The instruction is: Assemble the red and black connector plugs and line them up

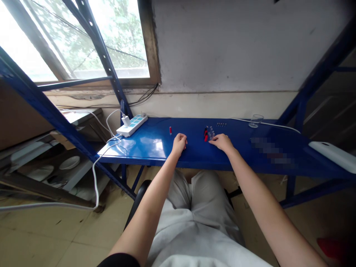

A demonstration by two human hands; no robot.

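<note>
My left hand (180,143) rests at the front part of the blue table (194,157), its fingers curled into a loose fist with nothing visible in them. Further right, my right hand (221,142) has its fingertips pinched at the lower end of a small clear plastic strip with rounded bumps (211,132). Right beside the strip lies a small red and black object (205,134), too small to name. Beyond my left hand a short red cylinder (170,130) stands on the table. Several tiny metal pieces, perhaps screws (221,125), sit in a row behind my right hand.
A white power strip (132,125) with a plugged-in adapter lies at the table's left end, its cable hanging over the edge. A clear glass (256,121) stands at the back right near a white cord. At far right is a white, rounded object (333,155). Blue posts frame both sides.
</note>
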